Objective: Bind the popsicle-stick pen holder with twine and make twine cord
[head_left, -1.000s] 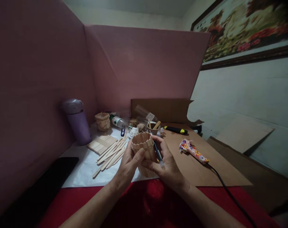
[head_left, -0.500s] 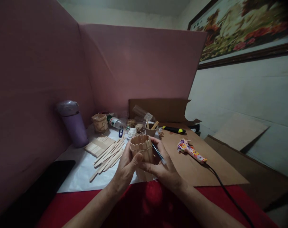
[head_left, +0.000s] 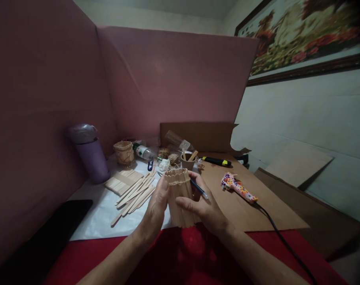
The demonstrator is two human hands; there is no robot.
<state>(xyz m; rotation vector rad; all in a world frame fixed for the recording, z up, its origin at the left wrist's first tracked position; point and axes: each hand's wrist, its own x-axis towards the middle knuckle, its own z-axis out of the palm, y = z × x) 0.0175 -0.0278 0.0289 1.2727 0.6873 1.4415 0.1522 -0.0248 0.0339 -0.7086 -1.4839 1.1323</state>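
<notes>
Between both hands I hold a cup made of upright wooden craft sticks (head_left: 182,202), with a twine-like band below its scalloped rim. My left hand (head_left: 156,204) is closed round its left side, thumb near the rim. My right hand (head_left: 206,204) grips the right side, its thumb across the front; a dark pen (head_left: 199,188) is also held in it, slanting down to the right. The far fingers are hidden behind the cup. Loose craft sticks (head_left: 135,198) lie left of my left hand, beside a banded bundle of sticks (head_left: 123,182).
A finished-looking stick cup (head_left: 124,153), a plastic bottle (head_left: 142,151), twine balls (head_left: 174,159) and a small pot with sticks (head_left: 188,162) stand behind. A purple tumbler (head_left: 92,158) is at left. On the cardboard (head_left: 257,217) lie a flowered glue gun (head_left: 238,188) and a black-yellow cutter (head_left: 217,161).
The stick cup has tilted so more of its outer front wall shows and less of its inside. My left thumb has moved up from the front to the left edge near the rim.
</notes>
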